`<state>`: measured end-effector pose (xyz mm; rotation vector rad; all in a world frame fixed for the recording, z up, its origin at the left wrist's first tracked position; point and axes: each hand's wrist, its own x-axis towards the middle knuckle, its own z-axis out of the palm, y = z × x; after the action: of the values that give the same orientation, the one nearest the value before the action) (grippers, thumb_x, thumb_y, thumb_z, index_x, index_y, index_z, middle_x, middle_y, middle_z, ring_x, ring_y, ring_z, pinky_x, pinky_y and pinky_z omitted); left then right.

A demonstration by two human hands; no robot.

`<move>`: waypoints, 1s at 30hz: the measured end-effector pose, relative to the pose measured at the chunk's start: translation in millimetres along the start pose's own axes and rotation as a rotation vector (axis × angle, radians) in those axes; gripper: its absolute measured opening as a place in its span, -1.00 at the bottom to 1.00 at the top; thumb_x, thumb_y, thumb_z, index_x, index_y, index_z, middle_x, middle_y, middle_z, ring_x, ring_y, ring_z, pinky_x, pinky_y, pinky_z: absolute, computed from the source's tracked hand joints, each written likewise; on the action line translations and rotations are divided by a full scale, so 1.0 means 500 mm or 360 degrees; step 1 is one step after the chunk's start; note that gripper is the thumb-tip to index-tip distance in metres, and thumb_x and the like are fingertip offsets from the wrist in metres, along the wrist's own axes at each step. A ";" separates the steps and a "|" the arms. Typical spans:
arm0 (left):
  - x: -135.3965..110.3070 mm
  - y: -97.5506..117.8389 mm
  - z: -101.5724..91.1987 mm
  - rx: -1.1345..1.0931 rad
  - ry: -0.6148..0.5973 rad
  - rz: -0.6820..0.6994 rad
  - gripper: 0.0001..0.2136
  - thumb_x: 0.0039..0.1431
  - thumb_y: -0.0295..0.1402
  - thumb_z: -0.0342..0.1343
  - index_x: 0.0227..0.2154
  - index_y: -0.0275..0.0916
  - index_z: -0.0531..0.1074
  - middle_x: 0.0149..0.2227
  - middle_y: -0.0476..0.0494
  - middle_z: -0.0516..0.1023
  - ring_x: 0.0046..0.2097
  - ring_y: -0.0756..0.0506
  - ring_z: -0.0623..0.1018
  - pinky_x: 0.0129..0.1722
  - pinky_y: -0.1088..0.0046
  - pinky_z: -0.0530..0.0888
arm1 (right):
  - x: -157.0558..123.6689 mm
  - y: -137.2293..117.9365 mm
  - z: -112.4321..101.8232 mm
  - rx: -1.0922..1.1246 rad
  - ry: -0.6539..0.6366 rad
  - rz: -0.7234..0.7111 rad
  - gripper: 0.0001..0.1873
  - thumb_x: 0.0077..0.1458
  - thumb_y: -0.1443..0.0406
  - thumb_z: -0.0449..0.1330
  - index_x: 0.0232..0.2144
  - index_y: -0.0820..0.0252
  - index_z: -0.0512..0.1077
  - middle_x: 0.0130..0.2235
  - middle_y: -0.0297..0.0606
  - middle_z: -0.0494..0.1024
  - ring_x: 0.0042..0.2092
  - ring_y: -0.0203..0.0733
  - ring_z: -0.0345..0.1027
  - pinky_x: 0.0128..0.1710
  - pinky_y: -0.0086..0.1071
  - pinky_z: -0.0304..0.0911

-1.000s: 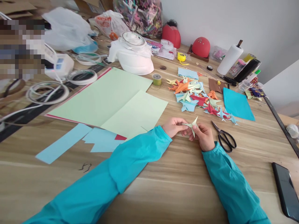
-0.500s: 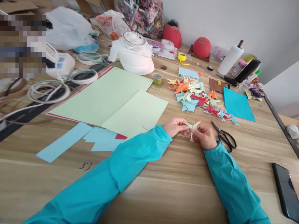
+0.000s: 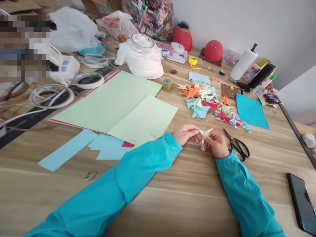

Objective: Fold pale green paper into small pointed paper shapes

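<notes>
Between my hands, just above the wooden table, is a small pale green origami figure (image 3: 205, 133) with pointed tips. My left hand (image 3: 186, 134) pinches its left tip between thumb and fingers. My right hand (image 3: 216, 144) grips its lower middle, the thumb lying on the front. Fingers hide parts of the folded paper. Black-handled scissors (image 3: 238, 144) lie right of my right hand. Beyond the hands is a pile of folded paper figures (image 3: 209, 103) in orange, red, blue and green.
Large pale green sheets (image 3: 111, 102) lie at left, with blue paper strips (image 3: 69, 149) in front. A thread spool (image 3: 167, 84) stands behind. A teal square (image 3: 253, 110) lies right of the pile; a phone (image 3: 301, 200) is near the right edge. White cables (image 3: 51, 97) coil at far left.
The left tip of the origami figure is now more covered by my left fingers, and the figure has shifted very slightly right. Both arms stay nearly in place.
</notes>
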<state>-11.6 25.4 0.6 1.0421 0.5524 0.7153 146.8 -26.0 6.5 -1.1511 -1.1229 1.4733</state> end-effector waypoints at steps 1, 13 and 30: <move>0.000 0.000 0.001 0.0013 0.0005 0.0006 -0.75 -0.05 -0.24 0.18 -0.55 -0.38 0.39 -0.60 -0.10 0.49 -0.56 0.04 0.45 -0.53 0.52 0.40 | 0.000 0.000 0.000 0.0002 0.0005 0.0005 -0.75 -0.13 0.17 0.29 -0.57 0.26 0.41 -0.59 -0.31 0.51 -0.67 -0.33 0.33 -0.69 -0.50 0.30; -0.002 0.000 0.004 -0.0020 0.0235 0.0038 -0.79 -0.06 -0.30 0.19 -0.52 -0.37 0.37 -0.57 -0.05 0.45 -0.57 0.04 0.44 -0.57 0.50 0.40 | 0.001 0.002 0.001 0.0031 0.0073 0.0022 -0.75 -0.13 0.19 0.30 -0.58 0.27 0.40 -0.59 -0.30 0.51 -0.66 -0.33 0.34 -0.70 -0.51 0.31; -0.002 0.005 0.015 0.0001 0.0235 -0.0059 -0.72 -0.03 -0.21 0.17 -0.58 -0.38 0.38 -0.62 -0.08 0.46 -0.59 0.04 0.44 -0.59 0.55 0.38 | 0.002 0.005 0.000 0.0010 0.0068 0.0010 -0.76 -0.18 0.20 0.32 -0.54 0.26 0.42 -0.57 -0.30 0.52 -0.63 -0.29 0.37 -0.68 -0.49 0.32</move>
<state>-7.7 21.3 6.1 0.9820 0.6975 0.7630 146.1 -25.3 3.7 -1.1774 -1.0860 1.4495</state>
